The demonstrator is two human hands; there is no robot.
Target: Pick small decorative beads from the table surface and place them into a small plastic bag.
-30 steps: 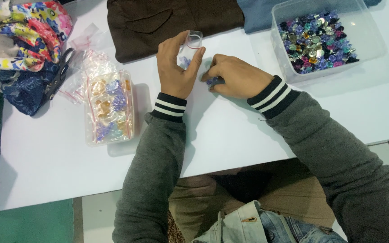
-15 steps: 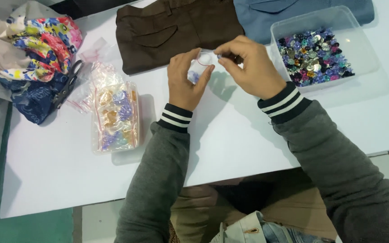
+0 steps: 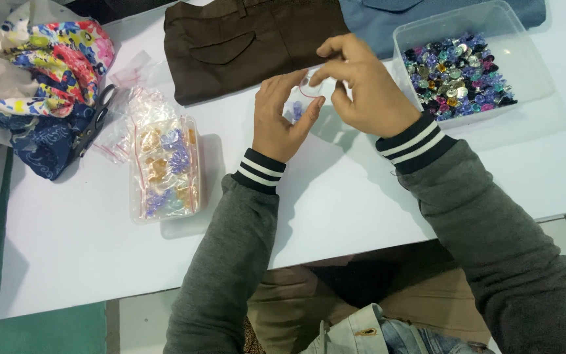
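Left hand: the left hand is raised just above the white table, fingers curled, thumb and fingertips pinching a small clear bag from its 7 o'clock side.
Right hand: the right hand is at 3 o'clock of the left one, thumb and forefinger pressed together on the bag's top edge.
Small clear bag: held between both hands over the table's far middle; it has a thin red line at its mouth and something bluish inside, too small to tell.
Clear tub: a clear tub of mixed shiny beads sits at 2 o'clock of the hands, near the right wrist.
Second box: a clear box of filled little bags lies at 8 o'clock of the hands, well apart.
Cloth: brown trousers lie at 11 o'clock; a blue garment lies just beside them.
Far left: a heap of flowered cloth with black scissors at 9 o'clock.
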